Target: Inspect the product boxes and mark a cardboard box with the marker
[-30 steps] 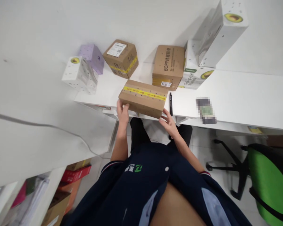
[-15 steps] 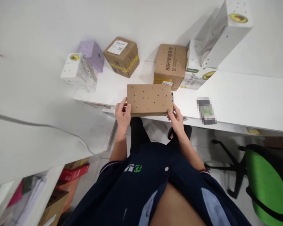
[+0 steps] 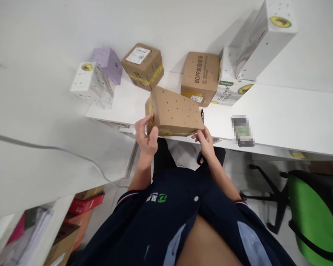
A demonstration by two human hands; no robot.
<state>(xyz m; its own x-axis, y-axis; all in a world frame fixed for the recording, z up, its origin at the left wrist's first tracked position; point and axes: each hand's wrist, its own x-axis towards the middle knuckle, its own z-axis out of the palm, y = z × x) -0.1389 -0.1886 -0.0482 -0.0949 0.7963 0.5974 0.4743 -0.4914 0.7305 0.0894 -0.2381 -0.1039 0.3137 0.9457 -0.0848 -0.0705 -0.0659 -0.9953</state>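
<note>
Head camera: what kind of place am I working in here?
Probably an office or small packing room. A white desk carries taped cardboard boxes and printed product cartons, a green office chair stands nearby, and both hands hold a brown box.

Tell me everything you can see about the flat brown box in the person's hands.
The flat cardboard box is plain brown, dotted with small dark holes, with yellow tape along its left end and lower edge. It is tilted, held at the white table's front edge. The left hand grips its left end; the right hand supports its lower right corner.
</note>
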